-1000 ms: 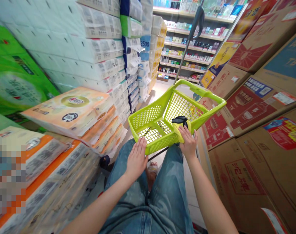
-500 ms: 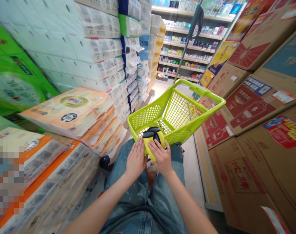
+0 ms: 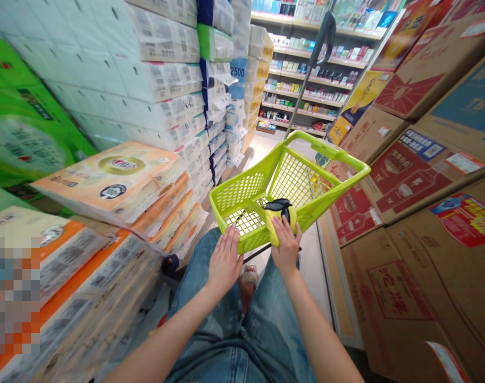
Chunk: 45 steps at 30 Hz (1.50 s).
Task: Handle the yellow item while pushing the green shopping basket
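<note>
A lime-green plastic basket (image 3: 242,186) with lattice walls and a raised handle tilts in front of my knees. My left hand (image 3: 225,258) lies flat with its fingers stretched out against the near left side of the basket. On the basket's near wall, further right, my right hand (image 3: 285,247) presses a yellow and black cloth-like item (image 3: 275,226), its fingers laid over it. The lower part of this item is hidden behind the hand.
Tissue packs (image 3: 166,80) are stacked high on the left, with an orange pack (image 3: 118,170) nearer. Cardboard cartons (image 3: 418,266) line the right. Shelves of small boxed goods (image 3: 310,77) stand beyond the basket. A dark pole handle (image 3: 324,40) rises behind it.
My right hand has slid to the right along the basket's near wall with the yellow and black item. My left hand has stayed almost where it was, now apart from the item.
</note>
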Motion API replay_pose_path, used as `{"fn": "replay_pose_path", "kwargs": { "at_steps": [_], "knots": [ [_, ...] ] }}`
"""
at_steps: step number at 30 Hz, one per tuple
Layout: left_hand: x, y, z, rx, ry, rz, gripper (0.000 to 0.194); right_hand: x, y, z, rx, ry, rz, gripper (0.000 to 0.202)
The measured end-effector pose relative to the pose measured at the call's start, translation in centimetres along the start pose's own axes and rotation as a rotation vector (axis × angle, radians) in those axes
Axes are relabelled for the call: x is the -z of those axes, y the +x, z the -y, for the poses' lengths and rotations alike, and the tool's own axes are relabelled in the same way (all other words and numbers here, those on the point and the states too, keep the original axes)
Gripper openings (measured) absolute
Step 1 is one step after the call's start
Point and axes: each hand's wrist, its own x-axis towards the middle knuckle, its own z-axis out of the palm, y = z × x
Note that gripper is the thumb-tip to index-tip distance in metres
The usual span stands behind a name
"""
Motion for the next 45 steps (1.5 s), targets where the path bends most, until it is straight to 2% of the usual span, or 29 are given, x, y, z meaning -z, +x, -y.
{"fn": "replay_pose_path", "kwargs": {
  "at_steps": [3,5,6,8,10,14,17,19,21,25,28,30,32,37,39,42,45],
  "knots": [
    [-0.1,-0.1,0.1,-0.010,-0.001,0.002,0.076,-1.3,-1.7,4.8,0.077,0.065,0.049,0.059],
    [-0.1,-0.1,0.3,-0.024,0.005,0.002,0.079,-1.5,-2.2,6.5,0.135,0.074,0.091,0.057],
    [0.0,-0.1,0.4,-0.027,0.010,0.005,0.080,-1.3,-2.2,6.6,0.168,0.075,0.115,0.056],
    [0.1,-0.1,0.5,-0.026,0.022,0.015,0.078,-0.7,-1.7,5.3,0.227,0.074,0.144,0.055],
    [0.3,-0.1,0.4,-0.024,0.026,0.027,0.075,0.2,-0.7,2.4,0.236,0.048,0.140,0.056],
    [0.4,0.0,0.3,-0.027,0.021,0.021,0.075,1.8,1.5,-3.9,0.092,-0.082,0.066,0.057],
    [0.2,0.0,0.1,-0.021,0.017,0.011,0.075,2.0,2.2,-5.4,0.002,-0.136,0.034,0.058],
    [0.2,0.0,0.0,-0.012,0.017,0.012,0.075,1.5,1.8,-4.0,-0.038,-0.129,0.001,0.060],
    [0.2,0.0,0.0,-0.005,0.020,0.020,0.074,0.7,0.9,-1.2,-0.037,-0.085,-0.011,0.062],
    [0.2,-0.1,0.2,-0.014,0.023,0.031,0.071,-0.6,-1.4,4.8,0.094,0.039,0.077,0.062],
    [0.2,-0.1,0.5,-0.028,0.028,0.024,0.072,-0.8,-2.1,6.2,0.182,0.067,0.140,0.060],
    [0.2,-0.1,0.5,-0.029,0.032,0.023,0.072,-0.5,-1.9,5.1,0.244,0.065,0.158,0.058],
    [0.2,-0.1,0.5,-0.028,0.033,0.026,0.072,0.1,-1.0,2.7,0.282,0.043,0.153,0.057],
    [0.4,0.0,0.4,-0.032,0.029,0.025,0.073,2.2,2.2,-5.2,0.157,-0.106,0.065,0.057],
    [0.4,0.0,0.3,-0.029,0.029,0.024,0.074,3.0,3.3,-7.6,0.153,-0.140,0.076,0.055],
    [0.3,0.1,0.3,-0.021,0.030,0.028,0.073,3.9,4.4,-9.5,0.208,-0.158,0.170,0.054],
    [0.1,0.4,0.4,-0.024,0.031,0.024,0.072,4.1,5.1,-9.8,0.224,-0.171,0.245,0.056]
  ]
}}
